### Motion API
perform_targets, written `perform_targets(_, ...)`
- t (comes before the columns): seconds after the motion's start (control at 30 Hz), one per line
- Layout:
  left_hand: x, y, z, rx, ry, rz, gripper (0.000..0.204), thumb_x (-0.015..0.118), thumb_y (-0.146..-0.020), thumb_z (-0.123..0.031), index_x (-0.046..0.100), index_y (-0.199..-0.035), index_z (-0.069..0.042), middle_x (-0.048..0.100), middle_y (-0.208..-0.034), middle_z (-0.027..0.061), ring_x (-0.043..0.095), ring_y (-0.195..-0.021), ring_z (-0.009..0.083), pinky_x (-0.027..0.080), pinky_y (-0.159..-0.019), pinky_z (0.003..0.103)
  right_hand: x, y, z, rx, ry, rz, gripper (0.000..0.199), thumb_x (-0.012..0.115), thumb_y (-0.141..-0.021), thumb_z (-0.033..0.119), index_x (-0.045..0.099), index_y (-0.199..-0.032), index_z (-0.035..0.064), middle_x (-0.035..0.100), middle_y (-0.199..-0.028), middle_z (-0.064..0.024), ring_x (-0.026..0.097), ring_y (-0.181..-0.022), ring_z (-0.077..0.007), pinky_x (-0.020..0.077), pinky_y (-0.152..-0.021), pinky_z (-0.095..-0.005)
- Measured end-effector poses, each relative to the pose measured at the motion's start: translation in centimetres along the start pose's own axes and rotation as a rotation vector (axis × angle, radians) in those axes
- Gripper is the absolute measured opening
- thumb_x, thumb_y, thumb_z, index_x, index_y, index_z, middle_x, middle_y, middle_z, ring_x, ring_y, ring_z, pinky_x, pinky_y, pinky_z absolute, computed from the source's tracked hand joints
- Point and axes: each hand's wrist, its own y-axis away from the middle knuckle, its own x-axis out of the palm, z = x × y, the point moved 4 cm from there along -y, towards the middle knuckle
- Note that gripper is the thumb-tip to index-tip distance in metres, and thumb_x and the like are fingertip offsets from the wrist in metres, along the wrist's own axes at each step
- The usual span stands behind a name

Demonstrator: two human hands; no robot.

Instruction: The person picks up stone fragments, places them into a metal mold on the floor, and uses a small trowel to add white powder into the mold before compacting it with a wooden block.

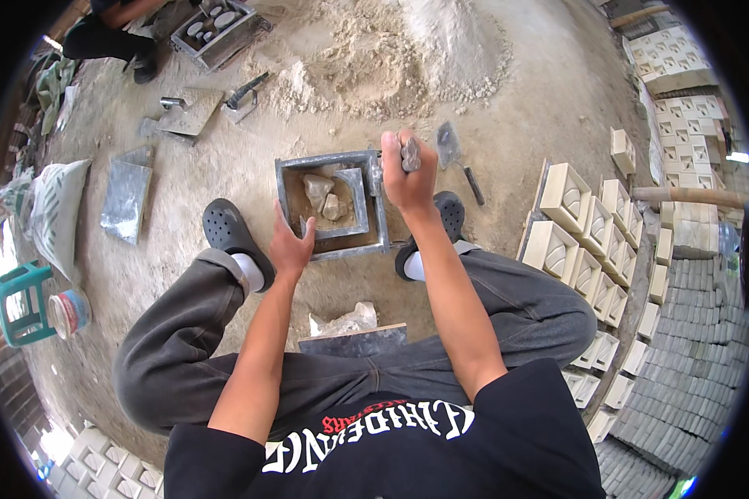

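Note:
On the ground between my feet sits a grey square box mould (pixel 333 158) with a smaller grey inner frame (pixel 354 176). Pale lumps (pixel 317 191) lie inside it on sandy material. My left hand (pixel 290 248) grips the mould's near left corner, fingers along the outer wall and thumb on the inner side. At the mould's right edge, my right hand (pixel 409 179) is closed in a fist around a grey, knobby-ended tool (pixel 410 155). Its lower part is hidden by the hand, so its kind cannot be made out.
Beyond the mould are sand and powder piles (pixel 453 50). A flat blade (pixel 448 143) and dark bar (pixel 474 185) lie right of it; cream moulded blocks (pixel 564 195) stand farther right. Left are grey plates (pixel 126 195) and a green stool (pixel 23 299). A co-worker (pixel 112 37) sits far left.

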Motion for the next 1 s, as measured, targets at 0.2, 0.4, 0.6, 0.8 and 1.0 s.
perform_targets(0.2, 0.2, -0.1, 0.6, 0.04, -0.005, -0.043, 0.088, 0.065, -0.086, -0.048, 0.026, -0.152, -0.004, 0.049, -0.141, 0.0227, 0.057, -0.116, 0.0419, 0.049, -0.092, 0.047, 0.3, -0.5, 0.4, 0.064, 0.063, 0.088, 0.035, 0.058, -0.092, 0.018, 0.048, -0.064, -0.0003, 0.044, -0.049, -0.011, 0.043, -0.046, -0.0138, 0.034, -0.045, -0.0365)
perform_targets(0.4, 0.8, 0.2, -0.7, -0.019, -0.011, 0.03, 0.088, 0.065, -0.086, -0.047, 0.027, -0.151, -0.003, 0.051, -0.14, 0.0232, 0.058, -0.115, 0.0419, 0.049, -0.092, 0.047, 0.3, -0.8, -0.3, 0.096, 0.139, 0.222, 0.028, 0.058, -0.091, 0.016, 0.054, -0.068, -0.0004, 0.048, -0.052, -0.0151, 0.047, -0.043, -0.0217, 0.0376, -0.047, -0.0363)
perform_targets(0.6, 0.8, 0.1, -0.6, 0.047, 0.011, -0.052, 0.088, 0.065, -0.086, -0.048, 0.026, -0.152, -0.005, 0.055, -0.135, 0.0231, 0.061, -0.11, 0.0417, 0.051, -0.089, 0.047, -0.2, 2.2, -0.1, 0.009, 0.118, 0.137, 0.031, 0.057, -0.091, 0.017, 0.051, -0.066, -0.0001, 0.045, -0.052, -0.015, 0.042, -0.047, -0.0171, 0.0361, -0.048, -0.036)
perform_targets(0.8, 0.2, 0.0, 0.5, 0.03, 0.008, -0.051, 0.088, 0.064, -0.086, -0.049, 0.026, -0.152, -0.005, 0.055, -0.134, 0.0231, 0.061, -0.109, 0.0415, 0.051, -0.089, 0.047, -1.0, 2.8, 1.1, 0.082, 0.032, 0.065, 0.037, 0.056, -0.092, 0.016, 0.041, -0.063, 0.0008, 0.035, -0.052, -0.0123, 0.036, -0.048, -0.0144, 0.0317, -0.047, -0.0366)
perform_targets(1.0, 0.7, 0.1, -0.5, -0.078, -0.02, 0.086, 0.088, 0.064, -0.086, -0.049, 0.025, -0.152, -0.005, 0.052, -0.138, 0.0218, 0.061, -0.11, 0.0416, 0.05, -0.089, 0.047, -2.2, 4.3, -2.0, 0.157, -0.064, 0.005, 0.036, 0.054, -0.093, 0.015, 0.04, -0.062, 0.0018, 0.035, -0.051, -0.0098, 0.04, -0.05, -0.0111, 0.0312, -0.048, -0.0345)
